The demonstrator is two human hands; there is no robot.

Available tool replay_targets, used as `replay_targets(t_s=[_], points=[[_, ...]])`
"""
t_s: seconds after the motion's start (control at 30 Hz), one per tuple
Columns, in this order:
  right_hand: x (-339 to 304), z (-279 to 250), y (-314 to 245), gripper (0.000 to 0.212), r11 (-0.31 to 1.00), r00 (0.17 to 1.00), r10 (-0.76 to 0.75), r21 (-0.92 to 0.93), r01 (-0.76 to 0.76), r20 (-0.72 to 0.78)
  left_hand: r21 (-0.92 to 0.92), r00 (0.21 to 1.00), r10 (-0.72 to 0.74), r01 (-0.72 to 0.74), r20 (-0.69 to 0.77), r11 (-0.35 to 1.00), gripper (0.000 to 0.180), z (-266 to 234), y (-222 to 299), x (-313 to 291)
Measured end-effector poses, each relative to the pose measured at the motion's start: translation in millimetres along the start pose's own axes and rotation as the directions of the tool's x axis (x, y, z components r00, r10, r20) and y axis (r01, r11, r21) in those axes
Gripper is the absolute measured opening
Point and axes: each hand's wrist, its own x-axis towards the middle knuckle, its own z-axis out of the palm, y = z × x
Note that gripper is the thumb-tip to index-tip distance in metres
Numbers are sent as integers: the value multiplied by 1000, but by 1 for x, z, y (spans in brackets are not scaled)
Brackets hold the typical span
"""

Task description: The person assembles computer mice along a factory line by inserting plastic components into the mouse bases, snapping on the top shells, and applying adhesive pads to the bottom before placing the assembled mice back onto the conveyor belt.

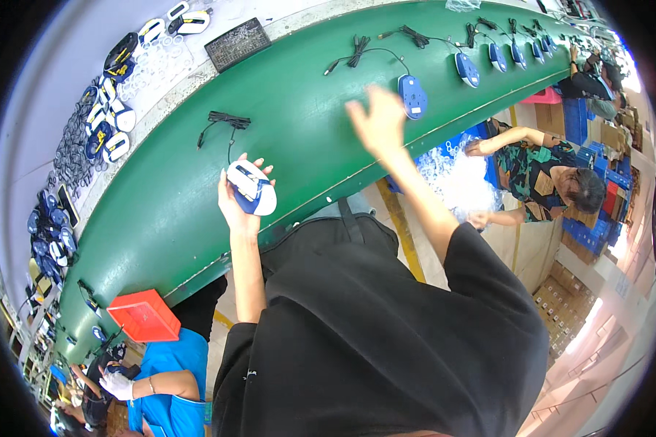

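My left hand [238, 207] is closed around a white and blue mouse-shaped device [248, 180] with a dark panel on top. Its black cable [229, 119] lies bundled on the green work surface [291, 102] beyond the hand. Over that surface, my right hand [380, 125] is empty, thumb and forefinger apart; some of its other fingers are hidden. Just to its right lies a blue device [413, 97], underside up with pale labels, its cable [357, 52] tied in a bundle. More blue devices [467, 70] with cables lie in a row toward the far right.
A black tray [237, 45] sits on the far ledge, with white and blue shells [109, 120] and clear rings [157, 65] to its left. A red bin [145, 316] stands at the near left edge. Co-workers sit at left [169, 375] and right [539, 171], the latter beside clear plastic pieces [455, 182].
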Motion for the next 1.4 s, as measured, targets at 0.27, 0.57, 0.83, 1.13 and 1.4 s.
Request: replay_targets(t_s=[0.27, 0.57, 0.83, 1.13, 1.4], points=[[-86, 34, -150, 56, 779, 922, -350, 597, 190, 164, 40, 989, 87, -82, -116, 996, 52, 24, -24, 21], [-44, 18, -111, 49, 922, 975, -178, 370, 117, 134, -97, 1000, 21, -23, -18, 995, 51, -39, -4, 20], [-58, 17, -179, 30, 743, 891, -372, 659, 118, 260, -118, 988, 150, -145, 30, 982, 43, -21, 3, -2], [-83, 56, -206, 21, 788, 904, -395, 566, 242, 164, 461, 803, 480, -298, -352, 836, 32, -30, -16, 19], [-37, 80, -215, 23, 910, 916, -291, 374, 176, 275, 61, 842, 277, -282, -464, 958, 36, -43, -5, 32]])
